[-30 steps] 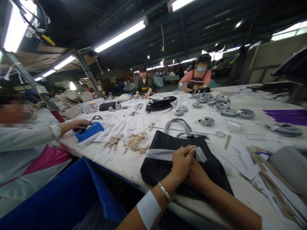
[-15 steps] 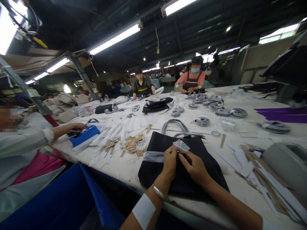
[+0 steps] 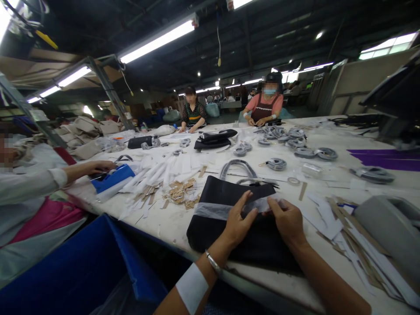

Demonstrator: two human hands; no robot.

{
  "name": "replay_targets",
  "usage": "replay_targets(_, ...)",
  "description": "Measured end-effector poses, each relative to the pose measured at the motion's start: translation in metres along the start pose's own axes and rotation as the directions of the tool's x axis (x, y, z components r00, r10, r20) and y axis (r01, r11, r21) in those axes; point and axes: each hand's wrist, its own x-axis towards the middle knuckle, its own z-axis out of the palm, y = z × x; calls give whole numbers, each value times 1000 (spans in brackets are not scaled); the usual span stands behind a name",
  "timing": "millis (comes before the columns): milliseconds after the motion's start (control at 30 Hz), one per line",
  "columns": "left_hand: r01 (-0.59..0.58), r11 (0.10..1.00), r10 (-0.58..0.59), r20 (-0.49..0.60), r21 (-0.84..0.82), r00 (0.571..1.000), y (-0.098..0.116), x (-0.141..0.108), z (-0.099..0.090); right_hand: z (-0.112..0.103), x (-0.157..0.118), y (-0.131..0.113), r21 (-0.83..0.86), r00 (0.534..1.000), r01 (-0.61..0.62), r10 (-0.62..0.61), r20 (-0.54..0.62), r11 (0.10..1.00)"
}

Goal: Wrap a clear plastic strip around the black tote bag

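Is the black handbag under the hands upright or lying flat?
Lying flat: the black handbag rests broad side up, its grey handle extending over the table.

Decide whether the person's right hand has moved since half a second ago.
Yes: judged against the purple material at right, the right hand has shifted rightward, nearer to it.

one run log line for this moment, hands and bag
left hand: open over translucent strip | right hand: pinching strip near its right end | black bag: lying on white table
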Motion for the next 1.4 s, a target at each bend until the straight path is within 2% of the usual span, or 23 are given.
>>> replay_targets(67, -31, 997, 27, 54, 65, 998, 1, -3, -3, -10, -2, -1, -168, 998, 58, -58, 6, 984)
replay_targets(133, -112, 976, 77, 184, 184, 980, 2, -7, -4, -18, -6, 0, -342, 990, 133, -142, -1, 930)
replay_targets(233, -271, 900, 114, 415, 342, 903, 0, -12, -3, -29, -17, 5, -575, 967, 213, -256, 6, 790)
replay_targets(267, -305, 875, 109, 461, 375, 880, -1, -13, -2, -34, -21, 7, -617, 963, 220, -269, 14, 756)
replay_targets(333, -337, 844, 87, 513, 418, 854, -3, -13, -2, -48, -28, 10, -635, 965, 209, -262, 11, 744)
replay_targets(400, -345, 827, 58, 542, 445, 838, -4, -12, -2, -69, -32, 16, -607, 976, 153, -217, -33, 780)
replay_targets(467, -345, 821, 34, 565, 454, 825, -5, -11, -3, -90, -34, 23, -561, 994, 65, -103, -37, 825)
replay_targets(567, -325, 848, 44, 554, 419, 831, -5, -11, -3, -109, -33, 34, -410, 986, -95, 143, 89, 907)
replay_targets(667, -299, 874, 55, 534, 382, 844, -6, -12, -3, -106, -33, 39, -134, 908, -342, 364, 208, 930)
replay_targets(700, -303, 872, 58, 533, 384, 844, -6, -13, -3, -103, -34, 39, -21, 889, -406, 400, 222, 914)
replay_targets(767, -330, 855, 76, 532, 401, 843, -7, -14, -3, -94, -36, 37, 211, 887, -451, 410, 214, 867)
replay_targets(867, -392, 814, 122, 533, 430, 837, -8, -14, -3, -82, -36, 35, 423, 913, -407, 381, 150, 810)
replay_targets(1033, -477, 693, 105, 578, 541, 809, -11, -15, -3, -69, -20, 43, 488, 941, -303, 338, 18, 819)
replay_targets(1100, -502, 637, 79, 598, 586, 798, -12, -15, -3, -71, -15, 47, 398, 951, -293, 309, 25, 869)
replay_targets(1167, -518, 598, 75, 602, 611, 795, -13, -15, -4, -78, -11, 50, 194, 965, -258, 244, 95, 946)
replay_targets(1233, -529, 581, 86, 600, 618, 795, -14, -15, -4, -88, -9, 52, -41, 970, -127, 133, 204, 991)
replay_targets(1300, -536, 576, 94, 602, 617, 793, -15, -15, -4, -99, -4, 51, -207, 948, 67, 2, 318, 976)
replay_targets(1400, -538, 577, 92, 605, 615, 791, -15, -15, -3, -111, 10, 49, -318, 879, 282, -111, 463, 905)
